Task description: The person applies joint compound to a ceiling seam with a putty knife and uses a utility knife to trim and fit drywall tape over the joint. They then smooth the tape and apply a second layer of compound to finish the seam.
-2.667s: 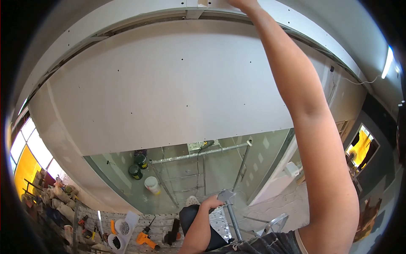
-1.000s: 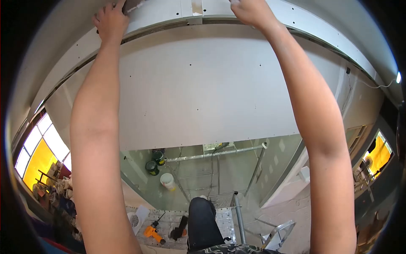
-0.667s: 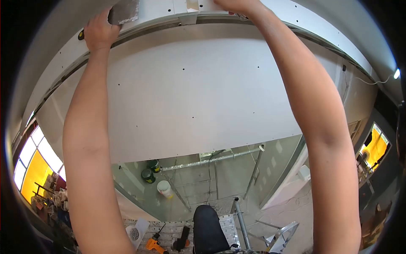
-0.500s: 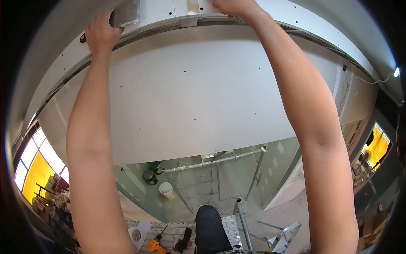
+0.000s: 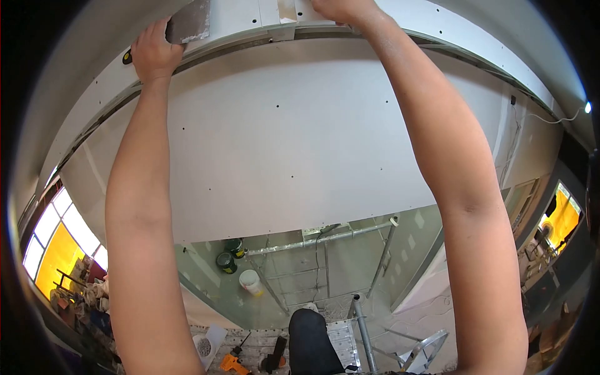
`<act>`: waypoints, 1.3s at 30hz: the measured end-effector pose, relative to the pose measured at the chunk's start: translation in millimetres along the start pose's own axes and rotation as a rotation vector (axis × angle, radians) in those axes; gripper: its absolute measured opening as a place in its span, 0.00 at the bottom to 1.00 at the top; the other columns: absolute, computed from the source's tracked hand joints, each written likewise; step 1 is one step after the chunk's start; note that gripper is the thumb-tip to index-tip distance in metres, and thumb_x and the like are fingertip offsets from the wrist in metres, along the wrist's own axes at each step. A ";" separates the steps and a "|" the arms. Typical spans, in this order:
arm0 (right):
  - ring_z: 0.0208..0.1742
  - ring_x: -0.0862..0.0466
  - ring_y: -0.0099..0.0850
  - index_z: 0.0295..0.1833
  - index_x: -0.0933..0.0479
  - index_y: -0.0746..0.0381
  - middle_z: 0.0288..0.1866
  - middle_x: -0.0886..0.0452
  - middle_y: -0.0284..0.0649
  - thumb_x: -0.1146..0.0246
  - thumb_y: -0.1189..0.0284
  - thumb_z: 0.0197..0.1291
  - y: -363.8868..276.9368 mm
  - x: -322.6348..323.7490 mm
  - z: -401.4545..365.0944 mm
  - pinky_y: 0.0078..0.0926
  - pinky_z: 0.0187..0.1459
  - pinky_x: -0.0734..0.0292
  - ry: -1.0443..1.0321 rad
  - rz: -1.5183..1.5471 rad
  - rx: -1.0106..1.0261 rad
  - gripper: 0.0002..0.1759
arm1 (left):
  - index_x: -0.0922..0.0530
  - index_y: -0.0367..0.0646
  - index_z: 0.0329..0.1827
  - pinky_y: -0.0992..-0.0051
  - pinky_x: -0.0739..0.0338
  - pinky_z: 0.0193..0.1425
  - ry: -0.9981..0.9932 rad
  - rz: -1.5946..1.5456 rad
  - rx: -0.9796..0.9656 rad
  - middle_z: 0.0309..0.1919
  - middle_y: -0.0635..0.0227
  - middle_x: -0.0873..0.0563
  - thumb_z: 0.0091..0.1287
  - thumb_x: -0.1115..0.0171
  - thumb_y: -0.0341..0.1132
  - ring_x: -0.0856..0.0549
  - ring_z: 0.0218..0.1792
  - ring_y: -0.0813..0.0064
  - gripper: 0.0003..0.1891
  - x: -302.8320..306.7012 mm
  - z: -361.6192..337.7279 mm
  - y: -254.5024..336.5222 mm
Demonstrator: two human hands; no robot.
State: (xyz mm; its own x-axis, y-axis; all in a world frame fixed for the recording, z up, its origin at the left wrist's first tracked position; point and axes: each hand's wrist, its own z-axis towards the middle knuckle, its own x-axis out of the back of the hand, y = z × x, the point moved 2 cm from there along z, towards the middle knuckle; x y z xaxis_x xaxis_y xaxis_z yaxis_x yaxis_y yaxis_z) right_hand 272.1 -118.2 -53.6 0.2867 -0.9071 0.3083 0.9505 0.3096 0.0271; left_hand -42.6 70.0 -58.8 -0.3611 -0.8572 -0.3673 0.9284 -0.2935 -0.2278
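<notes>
My left hand is closed round a wide-bladed drywall knife at the top left. The black and yellow end of its handle sticks out beyond my fingers. The grey blade lies close to the white board and has pale smears near its edge. At the top edge my right hand is curled, its fingers partly out of view, so what it grips cannot be made out. Just left of it, a tan strip runs along a joint in the board.
A large white panel with dark screw spots hangs below my hands. Underneath are scaffold planks, an orange drill, a metal scaffold pole, a white bucket and dark buckets. A ladder stands lower right.
The view has shifted slightly, so the surroundings appear a little further right. My right hand has moved slightly left, closer to the tan strip. My left hand keeps its hold on the drywall knife.
</notes>
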 end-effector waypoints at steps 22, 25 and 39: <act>0.67 0.16 0.49 0.68 0.20 0.66 0.66 0.16 0.54 0.44 0.70 0.77 -14.7 -2.3 -23.5 0.42 0.72 0.23 -0.063 0.027 -0.104 0.21 | 0.16 0.57 0.59 0.59 0.24 0.64 -0.040 0.039 0.003 0.53 0.72 0.10 0.58 0.28 0.44 0.14 0.57 0.63 0.24 -3.3 2.8 -6.5; 0.67 0.16 0.49 0.69 0.21 0.66 0.66 0.16 0.54 0.43 0.70 0.77 -12.6 -6.1 -23.2 0.41 0.72 0.23 -0.067 -0.016 -0.082 0.21 | 0.16 0.55 0.63 0.57 0.24 0.63 -0.038 -0.021 0.022 0.52 0.66 0.11 0.55 0.30 0.39 0.15 0.57 0.57 0.27 -0.6 1.4 -3.2; 0.65 0.15 0.47 0.68 0.19 0.62 0.64 0.14 0.51 0.44 0.62 0.79 -18.8 21.3 -38.0 0.40 0.71 0.22 -0.144 -0.008 -0.056 0.22 | 0.16 0.56 0.59 0.59 0.25 0.64 0.009 0.020 -0.011 0.52 0.74 0.11 0.60 0.29 0.44 0.15 0.57 0.64 0.22 -5.1 2.8 -3.8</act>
State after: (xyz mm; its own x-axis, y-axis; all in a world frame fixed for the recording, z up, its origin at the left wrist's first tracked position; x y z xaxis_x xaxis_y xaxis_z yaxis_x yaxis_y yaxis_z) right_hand 264.9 -154.1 -83.7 0.2630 -0.8576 0.4419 0.9589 0.2828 -0.0219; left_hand -44.0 74.2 -53.5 -0.3435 -0.8588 -0.3800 0.9344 -0.2717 -0.2305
